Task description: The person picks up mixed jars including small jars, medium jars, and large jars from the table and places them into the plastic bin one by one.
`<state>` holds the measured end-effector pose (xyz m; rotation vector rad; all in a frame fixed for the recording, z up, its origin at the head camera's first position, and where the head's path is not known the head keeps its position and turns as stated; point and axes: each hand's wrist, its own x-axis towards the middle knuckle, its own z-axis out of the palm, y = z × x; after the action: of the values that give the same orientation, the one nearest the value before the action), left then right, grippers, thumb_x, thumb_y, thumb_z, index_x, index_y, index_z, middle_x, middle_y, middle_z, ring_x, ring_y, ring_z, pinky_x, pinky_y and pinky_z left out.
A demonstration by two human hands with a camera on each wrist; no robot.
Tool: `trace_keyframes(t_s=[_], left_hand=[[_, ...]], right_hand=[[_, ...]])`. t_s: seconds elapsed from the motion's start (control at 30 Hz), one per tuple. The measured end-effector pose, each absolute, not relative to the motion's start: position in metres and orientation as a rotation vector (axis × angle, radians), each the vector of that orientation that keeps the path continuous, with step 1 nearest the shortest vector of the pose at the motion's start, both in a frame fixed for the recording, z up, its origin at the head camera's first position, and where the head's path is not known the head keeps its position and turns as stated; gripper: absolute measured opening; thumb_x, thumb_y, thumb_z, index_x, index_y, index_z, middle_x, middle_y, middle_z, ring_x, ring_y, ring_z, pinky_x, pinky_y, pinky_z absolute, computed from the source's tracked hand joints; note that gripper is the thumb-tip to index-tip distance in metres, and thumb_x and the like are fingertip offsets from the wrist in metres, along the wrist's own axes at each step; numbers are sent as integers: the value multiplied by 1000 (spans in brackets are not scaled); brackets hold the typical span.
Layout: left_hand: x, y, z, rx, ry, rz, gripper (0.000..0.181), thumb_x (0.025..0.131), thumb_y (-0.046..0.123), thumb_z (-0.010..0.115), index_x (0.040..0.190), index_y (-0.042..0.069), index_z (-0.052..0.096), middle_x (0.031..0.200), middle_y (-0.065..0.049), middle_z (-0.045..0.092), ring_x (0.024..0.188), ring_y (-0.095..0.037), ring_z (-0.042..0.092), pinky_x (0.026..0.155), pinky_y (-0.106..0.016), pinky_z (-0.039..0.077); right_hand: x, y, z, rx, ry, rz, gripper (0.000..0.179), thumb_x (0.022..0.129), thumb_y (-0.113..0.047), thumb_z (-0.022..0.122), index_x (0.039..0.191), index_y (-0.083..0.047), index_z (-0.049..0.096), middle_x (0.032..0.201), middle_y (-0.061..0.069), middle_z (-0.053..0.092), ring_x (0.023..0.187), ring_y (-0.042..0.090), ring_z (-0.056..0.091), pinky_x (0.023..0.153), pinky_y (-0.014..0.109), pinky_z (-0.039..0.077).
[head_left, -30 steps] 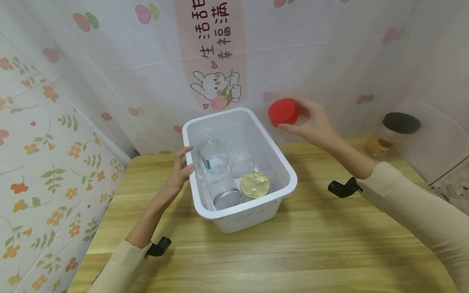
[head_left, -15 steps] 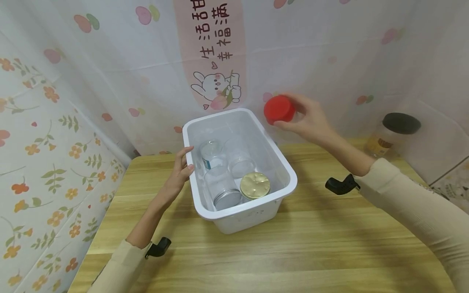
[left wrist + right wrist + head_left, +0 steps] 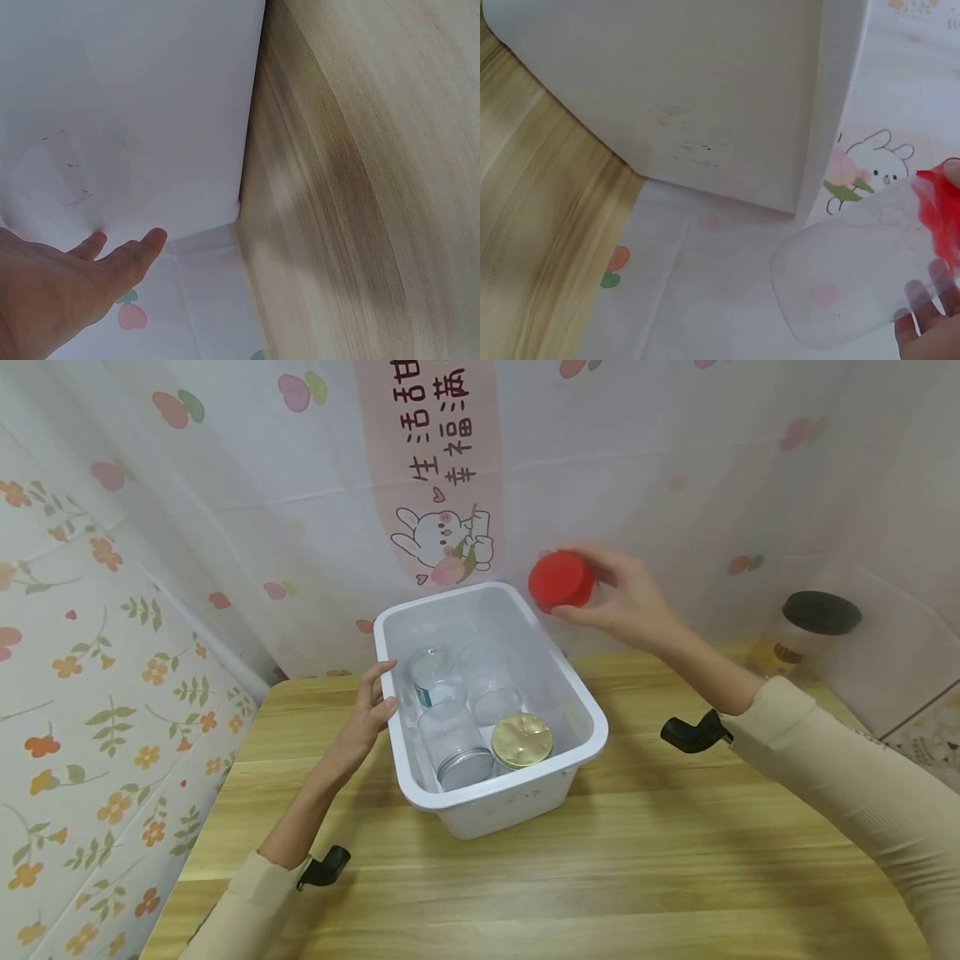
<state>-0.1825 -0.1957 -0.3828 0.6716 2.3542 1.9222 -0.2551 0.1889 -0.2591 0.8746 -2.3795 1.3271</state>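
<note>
My right hand (image 3: 622,597) grips a clear plastic jar (image 3: 847,277) by its red lid (image 3: 558,580), up beside the back right rim of a white plastic tub (image 3: 566,672). In the right wrist view the jar's transparent body hangs tilted outside the tub wall, fingers round the lid end. My left hand (image 3: 367,714) holds the tub's left rim, thumb on the inner side. Inside the tub lie several clear jars: one with a gold lid (image 3: 522,740), one with a silver lid (image 3: 466,768), and one with a blue label (image 3: 426,696) further back.
A jar with a dark lid (image 3: 821,612) stands at the table's back right corner. The tub rests on a wooden table (image 3: 480,893). A patterned curtain (image 3: 300,527) hangs close behind the tub, and another floral cloth (image 3: 112,710) hangs at the left.
My right hand has moved a little left and up with the red-lidded jar, closer to the tub's back right corner. My left hand and the tub have stayed put.
</note>
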Motion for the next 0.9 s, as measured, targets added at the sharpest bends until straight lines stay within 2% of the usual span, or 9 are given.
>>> trace_keyframes(t_s=[0.43, 0.9], left_hand=[[-183, -196, -385, 671, 2360, 1916, 59, 104, 30, 39, 157, 25, 13, 155, -30, 21, 129, -54, 36, 102, -64, 34], [-183, -196, -384, 676, 2367, 1910, 60, 103, 32, 39, 157, 25, 13, 155, -32, 21, 130, -54, 36, 102, -65, 34]], right_hand=[[-254, 181, -250, 907, -2424, 1284, 73, 82, -10, 84, 148, -11, 53, 141, 4, 58, 125, 25, 54, 101, 43, 46], [-254, 168, -242, 995, -2364, 1299, 72, 81, -7, 85, 146, -11, 55, 137, 2, 61, 121, 20, 56, 100, 36, 46]])
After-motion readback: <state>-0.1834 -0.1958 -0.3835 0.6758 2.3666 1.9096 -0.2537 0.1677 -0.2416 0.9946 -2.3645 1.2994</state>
